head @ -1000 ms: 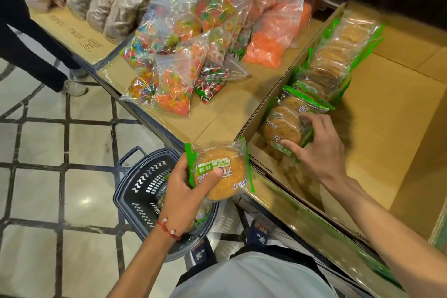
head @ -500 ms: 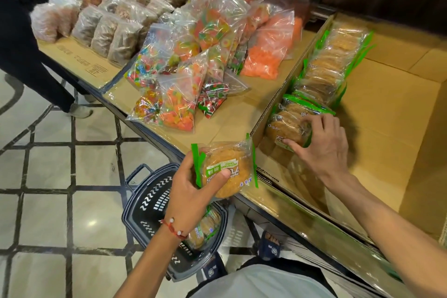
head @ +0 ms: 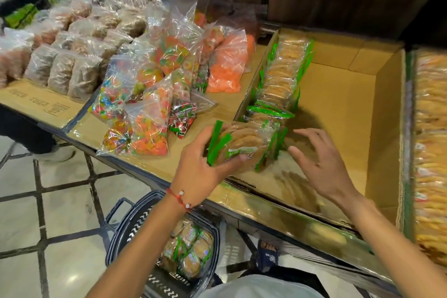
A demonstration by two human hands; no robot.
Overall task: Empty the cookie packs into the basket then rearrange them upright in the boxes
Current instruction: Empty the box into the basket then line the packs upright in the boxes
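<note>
My left hand (head: 205, 167) grips a green-edged cookie pack (head: 242, 145) and holds it upright at the near end of the row of cookie packs (head: 280, 80) standing along the left wall of the cardboard box (head: 338, 109). My right hand (head: 319, 162) hovers open just right of that pack, fingers spread, above the box floor and touching nothing. Below, the dark basket (head: 125, 232) on the floor holds several more cookie packs (head: 188, 251).
Clear bags of coloured gummies (head: 150, 104) and orange sweets (head: 227, 65) lie on the cardboard counter left of the box. Bags of brown snacks (head: 72, 65) sit further left. Another box of packed cookies (head: 430, 152) borders the right. A person's legs (head: 31, 133) stand at the left.
My left hand carried the cookie pack from over the basket into the box, against the row's near end. My right hand let go of the row and drew back to the right.
</note>
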